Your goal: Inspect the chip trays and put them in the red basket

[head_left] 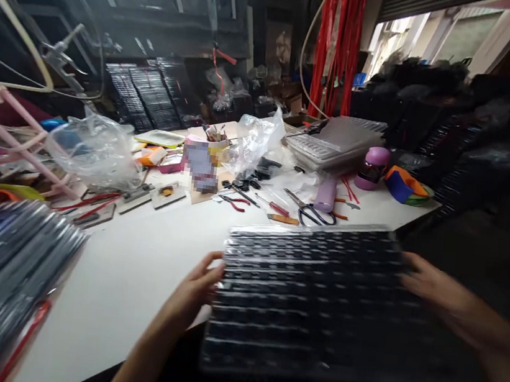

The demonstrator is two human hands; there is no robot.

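Dark rectangular plastic tray [302, 291]: near right, between bare left hand [201, 279] and bare right hand [426, 282]. Dark-handled metal scissors [302, 206]: beyond it, on white flat table [136, 266]. Clear rectangular plastic trays [331, 143]: farther back, stacked.

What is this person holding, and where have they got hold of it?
A dark ridged panel, held by two opposite side edges: the left hand at one, the right hand at the other.

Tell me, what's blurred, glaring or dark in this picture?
Head view: the tray is smeared, with pale glare streaks along its rows, its lower right lost in darkness; head view: left hand and right hand look soft; head view: the opening at upper right is bright, its surroundings dim.
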